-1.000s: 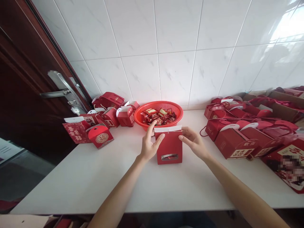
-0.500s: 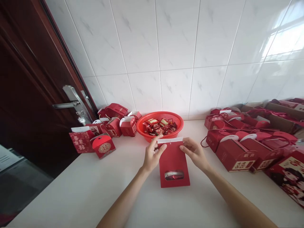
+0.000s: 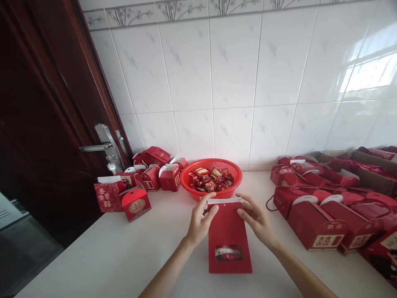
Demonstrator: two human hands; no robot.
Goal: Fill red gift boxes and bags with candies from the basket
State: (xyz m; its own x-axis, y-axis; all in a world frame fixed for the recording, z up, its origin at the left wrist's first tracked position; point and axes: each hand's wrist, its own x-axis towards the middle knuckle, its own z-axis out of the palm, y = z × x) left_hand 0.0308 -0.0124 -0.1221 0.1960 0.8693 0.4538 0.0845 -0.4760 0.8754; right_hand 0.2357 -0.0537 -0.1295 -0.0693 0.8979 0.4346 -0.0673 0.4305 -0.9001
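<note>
A red paper candy box [image 3: 228, 229] stands in front of me, its plain face toward me. Wrapped sweets show through the window low on that face, and a white-sided flap tops it. At the upper left corner, my left hand [image 3: 201, 217] grips the box between thumb and fingers. My right hand [image 3: 254, 217] has its thumb on the upper right edge, with the fingers curled around behind the flap. Just beyond the box sits a red plastic basket [image 3: 192, 193] holding many wrapped sweets [image 3: 211, 184].
Several red gift boxes [image 3: 170, 177] cluster at the back left, near a dark door [image 3: 40, 103]. More red boxes [image 3: 316, 221] crowd the right side of the white table [image 3: 124, 256]. A tiled wall [image 3: 232, 66] rises behind.
My view has tilted up, so everything sits lower in the picture. Both hands stay at the top corners of the box, with little visible change in grip.
</note>
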